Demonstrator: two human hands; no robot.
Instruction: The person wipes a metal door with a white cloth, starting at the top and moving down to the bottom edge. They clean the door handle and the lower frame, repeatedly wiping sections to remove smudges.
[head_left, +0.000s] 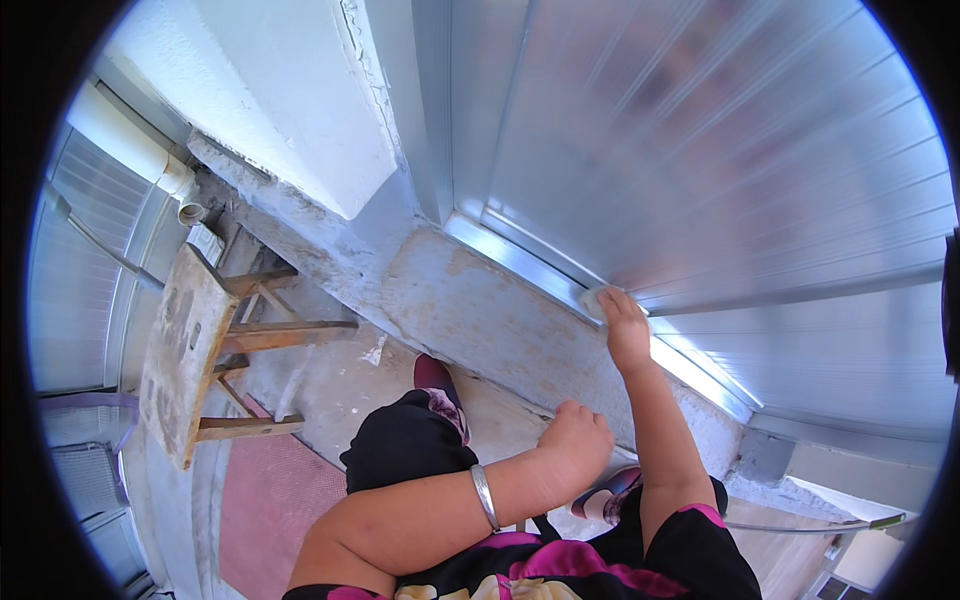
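My right hand (627, 326) reaches forward and presses a pale cloth or sponge (594, 301) onto the metal bottom track (517, 259) of a sliding panel. The ribbed, translucent panel (697, 165) rises just beyond it and shows blurred reddish patches. My left hand (581, 439), below a silver bangle (485, 496) on the wrist, is curled in front of my body over the floor. Its palm side is hidden, so whether it holds anything cannot be seen.
A worn concrete sill (480, 300) runs below the track. To the left a wooden stool (187, 352) lies tipped on its side, near a white drainpipe (161, 169). A red mat (277, 502) lies on the floor. A thin hose or rod (817, 529) is at the lower right.
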